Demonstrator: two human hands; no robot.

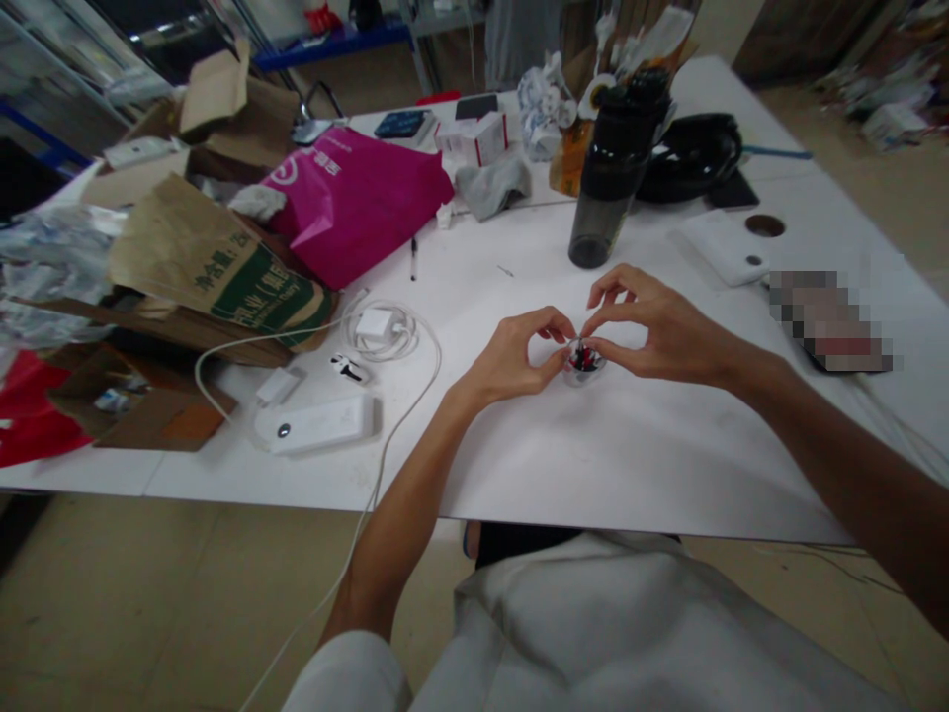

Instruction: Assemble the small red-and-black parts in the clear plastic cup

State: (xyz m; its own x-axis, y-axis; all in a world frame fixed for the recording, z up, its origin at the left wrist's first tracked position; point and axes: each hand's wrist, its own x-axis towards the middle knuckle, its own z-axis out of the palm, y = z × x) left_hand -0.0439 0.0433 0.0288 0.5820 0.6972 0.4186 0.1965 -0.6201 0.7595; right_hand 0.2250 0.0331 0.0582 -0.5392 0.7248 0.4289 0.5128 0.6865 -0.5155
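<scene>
A small round clear object [585,372] with red and black parts inside sits on the white table [585,465] in front of me. From the left, the thumb and forefinger of my left hand [520,354] close on its edge. My right hand [644,326] pinches at its top, with the fingertips of both hands almost meeting. Whatever is between the right fingertips is too small and partly hidden to make out. Just beyond my hands stands a dark drink bottle [609,183]. A thin small piece [505,271] and a black pen [413,259] lie farther back.
On the left are a white power bank [323,423], a coiled white cable with a charger [375,326], open cardboard boxes [140,396] and a magenta bag [363,193]. A grey cloth [493,186] lies behind. To the right are a white box [723,247] and a blurred-out phone-like device [830,321].
</scene>
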